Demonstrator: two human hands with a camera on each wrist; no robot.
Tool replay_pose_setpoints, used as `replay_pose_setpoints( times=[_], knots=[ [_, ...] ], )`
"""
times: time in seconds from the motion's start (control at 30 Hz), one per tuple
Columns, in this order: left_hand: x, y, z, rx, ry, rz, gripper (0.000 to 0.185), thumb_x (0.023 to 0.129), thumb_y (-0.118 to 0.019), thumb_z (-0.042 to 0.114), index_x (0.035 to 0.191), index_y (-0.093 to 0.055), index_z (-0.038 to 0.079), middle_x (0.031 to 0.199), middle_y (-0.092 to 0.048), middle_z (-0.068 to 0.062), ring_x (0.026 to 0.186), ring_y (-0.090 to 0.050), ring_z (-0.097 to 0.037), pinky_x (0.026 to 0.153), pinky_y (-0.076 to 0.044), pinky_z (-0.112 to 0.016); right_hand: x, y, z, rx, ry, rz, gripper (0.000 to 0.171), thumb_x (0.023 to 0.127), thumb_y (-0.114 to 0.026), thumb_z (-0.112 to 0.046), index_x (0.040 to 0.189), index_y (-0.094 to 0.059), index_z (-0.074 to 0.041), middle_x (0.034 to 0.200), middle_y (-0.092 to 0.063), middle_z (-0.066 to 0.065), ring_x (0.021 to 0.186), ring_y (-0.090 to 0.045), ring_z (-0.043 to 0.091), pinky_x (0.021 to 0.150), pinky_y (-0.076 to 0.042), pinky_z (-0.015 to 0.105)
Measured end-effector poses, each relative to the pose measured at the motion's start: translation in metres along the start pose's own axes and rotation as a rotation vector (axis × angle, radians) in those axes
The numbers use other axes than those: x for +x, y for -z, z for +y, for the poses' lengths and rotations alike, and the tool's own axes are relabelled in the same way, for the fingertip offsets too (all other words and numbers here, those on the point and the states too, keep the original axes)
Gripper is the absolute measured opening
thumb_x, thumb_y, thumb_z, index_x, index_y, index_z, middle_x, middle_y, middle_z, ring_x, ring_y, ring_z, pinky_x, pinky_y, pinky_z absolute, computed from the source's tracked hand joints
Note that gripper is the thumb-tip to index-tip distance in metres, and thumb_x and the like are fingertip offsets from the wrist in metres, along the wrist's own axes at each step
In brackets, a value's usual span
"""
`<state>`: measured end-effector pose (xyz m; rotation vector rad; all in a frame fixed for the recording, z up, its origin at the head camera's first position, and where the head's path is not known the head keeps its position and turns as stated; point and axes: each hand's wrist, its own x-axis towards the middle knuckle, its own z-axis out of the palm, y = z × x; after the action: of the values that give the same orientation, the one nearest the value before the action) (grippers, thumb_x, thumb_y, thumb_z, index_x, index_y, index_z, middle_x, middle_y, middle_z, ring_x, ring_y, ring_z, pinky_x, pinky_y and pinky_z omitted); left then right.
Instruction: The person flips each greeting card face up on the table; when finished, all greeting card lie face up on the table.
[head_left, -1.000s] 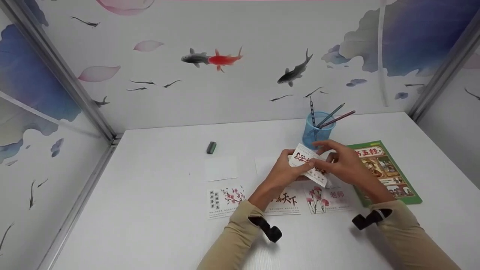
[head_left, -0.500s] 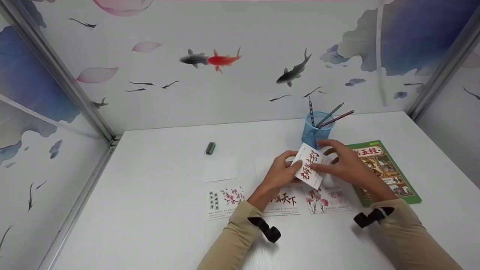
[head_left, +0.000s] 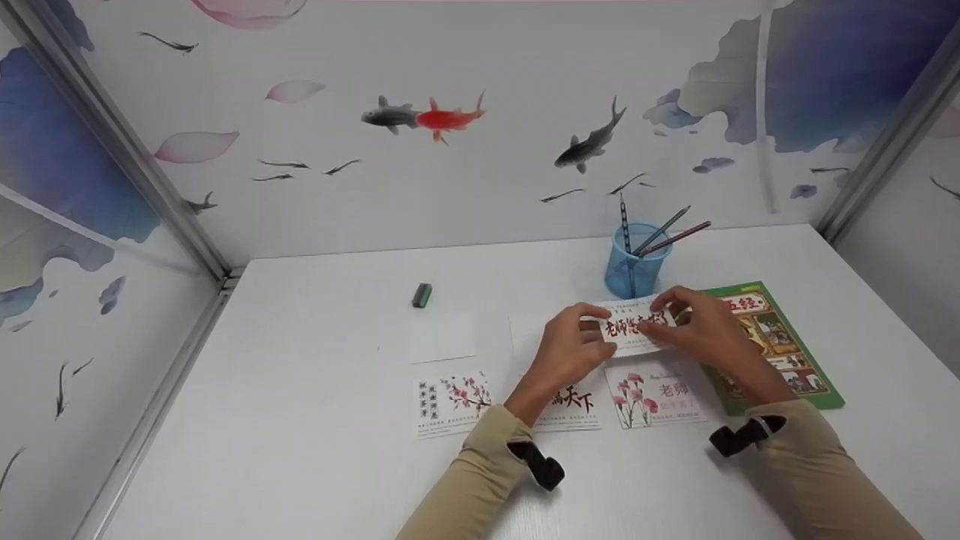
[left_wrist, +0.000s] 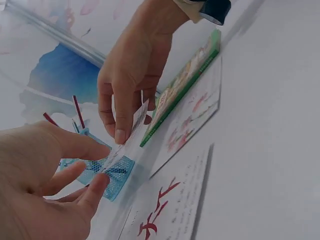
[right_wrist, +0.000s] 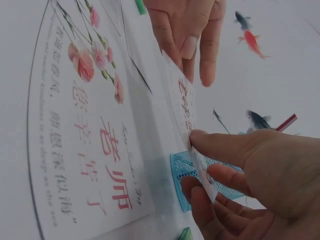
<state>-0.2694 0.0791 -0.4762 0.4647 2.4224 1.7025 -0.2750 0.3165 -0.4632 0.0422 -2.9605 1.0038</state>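
A white card point(head_left: 634, 337) with red brush-style Chinese writing is held up above the table, its printed face toward the head camera. My right hand point(head_left: 709, 330) pinches its right part, thumb on the printed face and fingers at the top edge and behind. At the card's left edge, the thumb and fingers of my left hand point(head_left: 570, 345) hold it. The right wrist view shows the card point(left_wrist: 127, 135) nearly edge-on, as does the left wrist view. Below lie a card with pink carnations point(head_left: 652, 397) and a red-lettered card point(head_left: 574, 405), partly covered by my left hand.
A plum-blossom card point(head_left: 450, 401) lies at the left of the row, with a blank white card point(head_left: 442, 337) behind it. Farther back are a dark green eraser-like block point(head_left: 422, 295) and a blue mesh pencil cup point(head_left: 634, 262) with pencils. A green-bordered book point(head_left: 787, 352) lies right.
The held card has turned from a slanted, upright position to lengthwise across, its writing now level. A second white piece seen behind it earlier no longer shows. Both hands have shifted slightly around it.
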Motion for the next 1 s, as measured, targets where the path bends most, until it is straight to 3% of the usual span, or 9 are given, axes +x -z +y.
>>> replay_pose_setpoints(
  times=[0.17,0.37,0.47,0.53,0.73,0.87,1.0],
  knots=[
    [0.001,-0.005,-0.002,0.334,-0.130,-0.060,0.043,0.102,-0.074,0.021,0.142,-0.070,0.005,0.170,-0.043,-0.014,0.155,-0.049,-0.025,0.127,-0.043,-0.035,0.003,-0.001,0.003,-0.048,0.008,-0.053,0.057,0.096,-0.081,-0.047,0.136,-0.070,-0.008,0.130,-0.071,0.023,0.114,-0.071,0.039,0.085,-0.060,0.042],
    [0.000,-0.008,-0.005,0.550,-0.149,-0.130,0.054,0.107,-0.068,0.026,0.154,-0.059,0.002,0.180,-0.021,-0.017,0.168,-0.024,-0.025,0.133,-0.032,-0.034,0.004,-0.004,0.003,-0.081,0.041,-0.102,0.060,0.094,-0.085,-0.040,0.141,-0.069,-0.007,0.125,-0.070,0.021,0.108,-0.069,0.035,0.081,-0.058,0.039],
    [-0.002,-0.009,-0.005,0.644,-0.152,-0.141,0.048,0.108,-0.066,0.028,0.148,-0.064,0.002,0.180,-0.023,-0.018,0.169,-0.023,-0.025,0.133,-0.031,-0.033,0.003,-0.005,0.003,-0.102,0.042,-0.113,0.060,0.093,-0.086,-0.038,0.141,-0.069,-0.006,0.125,-0.070,0.021,0.107,-0.067,0.034,0.080,-0.056,0.039],
    [-0.003,-0.010,-0.005,0.706,-0.153,-0.141,0.044,0.108,-0.066,0.030,0.144,-0.068,0.003,0.177,-0.032,-0.015,0.166,-0.031,-0.024,0.132,-0.033,-0.033,0.001,-0.005,0.002,-0.120,0.037,-0.117,0.059,0.093,-0.086,-0.039,0.141,-0.070,-0.007,0.125,-0.070,0.020,0.107,-0.066,0.034,0.080,-0.056,0.041],
    [-0.003,-0.011,-0.006,0.787,-0.214,-0.132,0.043,0.108,-0.066,0.030,0.144,-0.068,0.005,0.159,-0.059,-0.007,0.152,-0.050,-0.021,0.128,-0.039,-0.030,-0.001,-0.005,0.003,-0.155,0.058,-0.106,0.055,0.093,-0.086,-0.039,0.135,-0.073,-0.007,0.122,-0.069,0.022,0.107,-0.066,0.036,0.078,-0.056,0.043],
    [-0.004,-0.003,-0.006,0.753,-0.240,-0.116,0.042,0.108,-0.067,0.027,0.146,-0.067,0.009,0.156,-0.063,-0.005,0.149,-0.053,-0.023,0.127,-0.041,-0.031,-0.001,-0.006,0.003,-0.155,0.046,-0.111,0.054,0.094,-0.084,-0.039,0.135,-0.072,-0.007,0.124,-0.068,0.023,0.108,-0.066,0.036,0.080,-0.057,0.045],
    [-0.008,0.015,-0.006,0.677,-0.237,-0.089,0.042,0.108,-0.067,0.024,0.147,-0.066,0.010,0.156,-0.062,-0.008,0.150,-0.052,-0.025,0.127,-0.042,-0.035,-0.003,-0.007,0.001,-0.132,0.039,-0.086,0.054,0.097,-0.082,-0.038,0.138,-0.071,-0.005,0.127,-0.067,0.024,0.110,-0.065,0.037,0.081,-0.056,0.044]
  ],
)
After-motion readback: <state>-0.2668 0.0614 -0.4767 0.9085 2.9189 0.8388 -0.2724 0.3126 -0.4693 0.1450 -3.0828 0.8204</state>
